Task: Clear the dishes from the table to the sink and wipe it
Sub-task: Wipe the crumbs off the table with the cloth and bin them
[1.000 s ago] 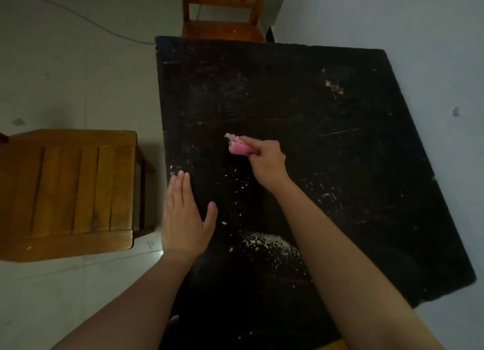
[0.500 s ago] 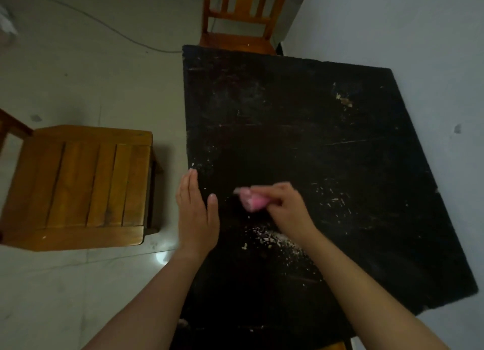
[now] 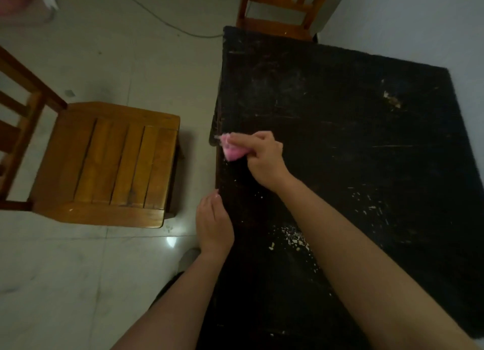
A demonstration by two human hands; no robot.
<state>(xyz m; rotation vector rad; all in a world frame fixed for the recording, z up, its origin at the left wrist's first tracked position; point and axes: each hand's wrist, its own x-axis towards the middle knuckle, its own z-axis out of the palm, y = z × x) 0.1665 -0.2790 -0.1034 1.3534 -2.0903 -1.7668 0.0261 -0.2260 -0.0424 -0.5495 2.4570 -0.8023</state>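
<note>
Wiping looks like the step in hand, judging from the head view: the right hand (image 3: 264,158) has its fingers curled round a small crumpled pink cloth (image 3: 231,149), bunching it and holding it down on the dark, scratched square worktop (image 3: 340,129) right at its left edge. The left hand (image 3: 213,226) is nearer the person, just beside that same edge, fingers straight and close together and holding nothing; whether it touches the wood I cannot tell. No plates, bowls or cups show anywhere on the worktop, so the clearing part seems done, though the sink is out of view and I cannot confirm where the dishes went. The wiping is far from finished. A loose heap of pale crumbs (image 3: 293,238) lies near the right forearm, finer white flecks (image 3: 372,208) are scattered further right, and a light dried smear (image 3: 391,99) sits toward the far right corner, well apart from the cloth. My guess is that the left hand is placed to catch what gets swept off the edge. Off the worktop, a slatted wooden chair (image 3: 104,163) stands on the pale tiled floor (image 3: 78,271) to the left, and a second wooden chair (image 3: 277,9) is pushed against the far side.
</note>
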